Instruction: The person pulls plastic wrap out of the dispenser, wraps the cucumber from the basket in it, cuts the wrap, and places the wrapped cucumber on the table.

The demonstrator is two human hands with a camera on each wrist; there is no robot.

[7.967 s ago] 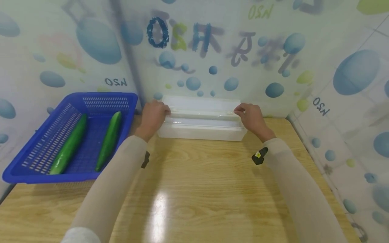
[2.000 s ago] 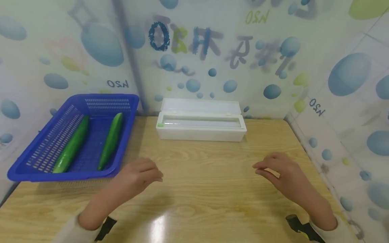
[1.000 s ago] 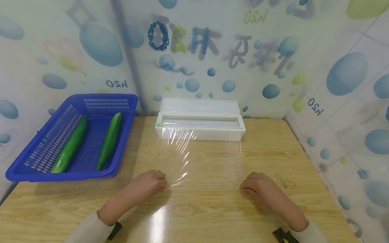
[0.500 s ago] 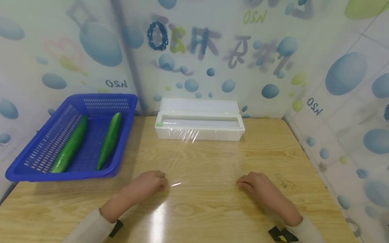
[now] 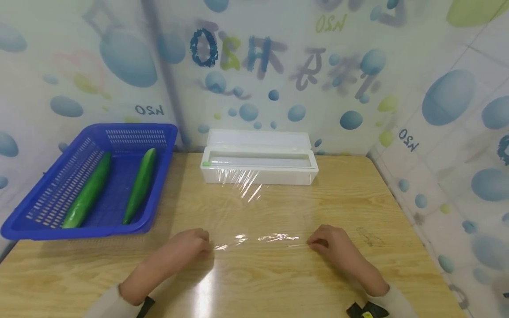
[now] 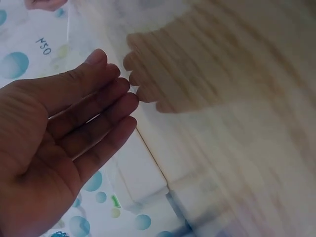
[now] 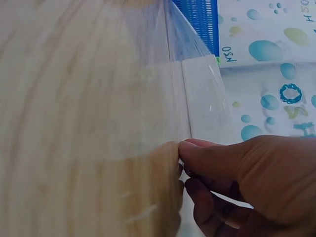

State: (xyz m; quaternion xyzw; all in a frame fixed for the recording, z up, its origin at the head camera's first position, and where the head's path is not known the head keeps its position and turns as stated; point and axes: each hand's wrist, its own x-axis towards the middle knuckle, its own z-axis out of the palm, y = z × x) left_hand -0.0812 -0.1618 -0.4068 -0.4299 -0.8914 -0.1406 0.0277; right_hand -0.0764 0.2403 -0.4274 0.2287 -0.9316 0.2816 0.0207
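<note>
A clear sheet of cling film (image 5: 248,192) runs from the white cling film box (image 5: 262,176) toward me. Its near edge stretches between my two hands, with bright glints and creases. My left hand (image 5: 191,243) pinches the left corner; in the left wrist view the thumb lies against the index finger of the left hand (image 6: 64,123), the other fingers extended. At the right corner my right hand (image 5: 338,249) pinches the film between thumb and index finger, as the right wrist view shows on that hand (image 7: 237,173). The box's lid (image 5: 258,139) stands raised at the back.
To the left stands a blue plastic basket (image 5: 159,194) with two cucumbers (image 5: 89,192) lying in it. A wooden table (image 5: 262,282) carries everything. Patterned walls rise behind the box and along the right side of the table.
Eight seconds ago both hands were at the box; two seconds ago they were apart from it, near me. Since then the film reaches from box to hands. Lately its near edge shows more glints.
</note>
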